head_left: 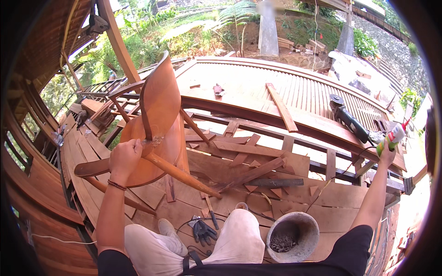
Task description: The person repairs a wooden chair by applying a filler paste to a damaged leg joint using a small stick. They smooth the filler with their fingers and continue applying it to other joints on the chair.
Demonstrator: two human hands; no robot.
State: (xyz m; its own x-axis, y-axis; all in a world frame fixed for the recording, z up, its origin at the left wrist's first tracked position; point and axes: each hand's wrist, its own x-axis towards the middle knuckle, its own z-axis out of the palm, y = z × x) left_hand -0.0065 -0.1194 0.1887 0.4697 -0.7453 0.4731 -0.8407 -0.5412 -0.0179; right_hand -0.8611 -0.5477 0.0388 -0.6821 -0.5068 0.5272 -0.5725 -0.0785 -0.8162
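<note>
Wooden chair (161,99) — glossy orange-brown, curve-backed, tilted; left fingers (136,147) clenched on it. Red-tipped bottle (396,133) — right fingers (387,151) wrapped round.

Chair (162,108) — smooth glossy wood, bucket (310,233) — rough, matt, cloth trousers (241,237)

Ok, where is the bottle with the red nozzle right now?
In the head view, the bottle is toward the right edge, held in the right hand, just right of the angle grinder.
</note>
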